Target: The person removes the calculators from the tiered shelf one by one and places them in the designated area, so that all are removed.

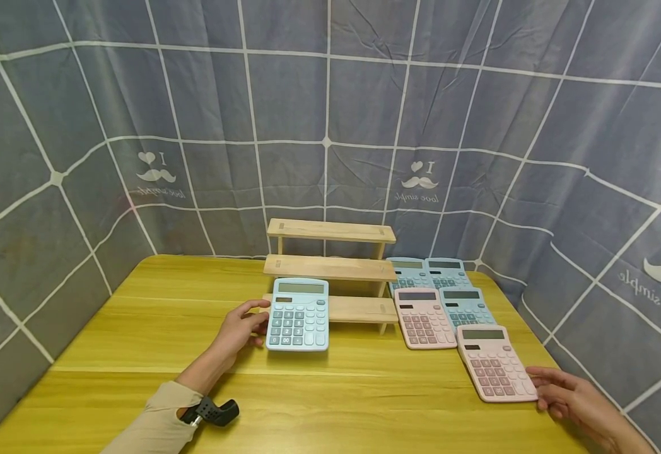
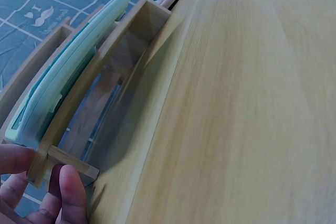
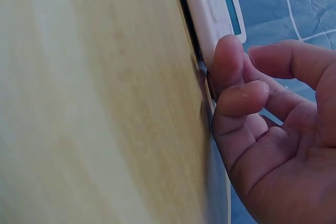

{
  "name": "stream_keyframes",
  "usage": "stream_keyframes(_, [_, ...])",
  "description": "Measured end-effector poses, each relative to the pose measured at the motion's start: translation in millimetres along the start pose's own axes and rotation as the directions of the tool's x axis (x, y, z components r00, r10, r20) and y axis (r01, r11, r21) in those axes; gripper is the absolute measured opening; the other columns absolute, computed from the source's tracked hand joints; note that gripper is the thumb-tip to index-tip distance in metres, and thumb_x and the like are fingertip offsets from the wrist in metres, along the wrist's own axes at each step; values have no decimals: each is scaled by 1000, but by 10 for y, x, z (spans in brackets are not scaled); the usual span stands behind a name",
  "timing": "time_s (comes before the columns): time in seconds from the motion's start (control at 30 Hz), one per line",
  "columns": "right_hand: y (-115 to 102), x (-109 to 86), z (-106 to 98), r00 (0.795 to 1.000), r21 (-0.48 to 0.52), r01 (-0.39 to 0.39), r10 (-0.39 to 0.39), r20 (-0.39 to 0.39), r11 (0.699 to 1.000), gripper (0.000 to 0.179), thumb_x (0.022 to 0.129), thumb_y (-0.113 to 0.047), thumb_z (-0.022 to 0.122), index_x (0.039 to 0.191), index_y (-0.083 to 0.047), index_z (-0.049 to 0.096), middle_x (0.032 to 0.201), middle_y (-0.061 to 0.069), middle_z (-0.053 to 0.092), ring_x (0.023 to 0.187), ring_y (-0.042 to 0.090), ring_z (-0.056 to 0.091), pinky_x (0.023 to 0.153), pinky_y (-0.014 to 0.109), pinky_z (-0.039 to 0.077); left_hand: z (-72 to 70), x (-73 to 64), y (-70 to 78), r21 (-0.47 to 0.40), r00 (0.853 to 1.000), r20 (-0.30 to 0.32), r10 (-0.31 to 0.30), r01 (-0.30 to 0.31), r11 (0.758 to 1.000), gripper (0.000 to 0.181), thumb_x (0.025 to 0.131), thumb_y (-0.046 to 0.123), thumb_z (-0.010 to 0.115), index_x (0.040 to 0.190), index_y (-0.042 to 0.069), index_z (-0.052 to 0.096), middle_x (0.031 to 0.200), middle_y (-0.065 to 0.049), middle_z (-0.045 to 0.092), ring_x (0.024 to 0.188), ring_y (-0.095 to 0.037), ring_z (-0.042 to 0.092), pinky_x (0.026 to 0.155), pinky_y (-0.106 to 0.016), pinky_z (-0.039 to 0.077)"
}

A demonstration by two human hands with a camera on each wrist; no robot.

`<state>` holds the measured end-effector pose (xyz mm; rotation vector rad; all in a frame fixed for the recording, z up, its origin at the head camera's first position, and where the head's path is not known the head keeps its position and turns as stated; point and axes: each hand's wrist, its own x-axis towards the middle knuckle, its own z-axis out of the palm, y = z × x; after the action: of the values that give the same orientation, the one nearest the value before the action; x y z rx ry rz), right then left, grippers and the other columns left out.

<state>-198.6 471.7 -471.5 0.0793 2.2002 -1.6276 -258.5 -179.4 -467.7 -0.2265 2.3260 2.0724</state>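
Observation:
A light blue calculator (image 1: 299, 315) leans on the lowest step of a three-tier wooden stand (image 1: 330, 268). My left hand (image 1: 238, 331) is at its left side. In the left wrist view, the fingers sit by the end of the blue calculator (image 2: 73, 72) and the end of the step; whether they touch cannot be told. At the right, my right hand (image 1: 571, 400) has its fingers loosely bent beside the nearest pink calculator (image 1: 495, 364). A fingertip meets the corner of that pink calculator (image 3: 205, 19) in the right wrist view, without gripping it.
Another pink calculator (image 1: 424, 318) and several blue ones, including one blue calculator (image 1: 467, 308), lie overlapping right of the stand. The yellow wood-grain table (image 1: 319, 403) ends against a grey checked curtain (image 1: 285, 94). A black strap device (image 1: 214, 413) is on the left wrist.

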Motion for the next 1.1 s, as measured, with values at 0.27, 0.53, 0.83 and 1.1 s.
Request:
stream_keyframes(0.27, [-64, 16, 71, 994, -80, -32, 23, -110, 996, 52, 103, -25, 57, 144, 5, 45, 97, 3, 64, 78, 18, 60, 65, 28, 53, 2, 10, -16, -2, 1000, -1, -1, 1, 1000, 31, 100, 15, 59, 130, 9, 61, 93, -9, 67, 78, -21, 60, 58, -26, 54])
stream_keyframes(0.53, [-186, 37, 176, 959, -176, -18, -33, -283, 984, 58, 103, -24, 58, 146, 10, 40, 103, -1, 62, 76, 18, 59, 67, 29, 54, 1, 7, -5, -2, 1000, -1, 0, 0, 1000, 31, 101, 16, 59, 131, 9, 60, 95, -9, 67, 78, -20, 61, 58, -26, 54])
stream_keyframes(0.83, [-367, 40, 314, 951, -190, 25, -83, -299, 981, 51, 100, -30, 64, 142, -3, 53, 100, -7, 62, 78, 13, 59, 69, 27, 55, -7, 3, 0, -8, 1000, -1, 1, -1, 1000, 32, 100, 16, 59, 131, 9, 60, 94, -8, 67, 78, -20, 60, 58, -26, 54])
stream_keyframes(1.1, [-495, 69, 469, 950, -147, 108, -146, -277, 983, 44, 102, -26, 61, 139, -4, 54, 91, 0, 62, 72, 14, 55, 61, 28, 48, 3, -22, 23, -9, 1000, 1, 3, -3, 1000, 33, 100, 16, 61, 132, 7, 60, 94, -8, 67, 78, -20, 60, 58, -27, 54])
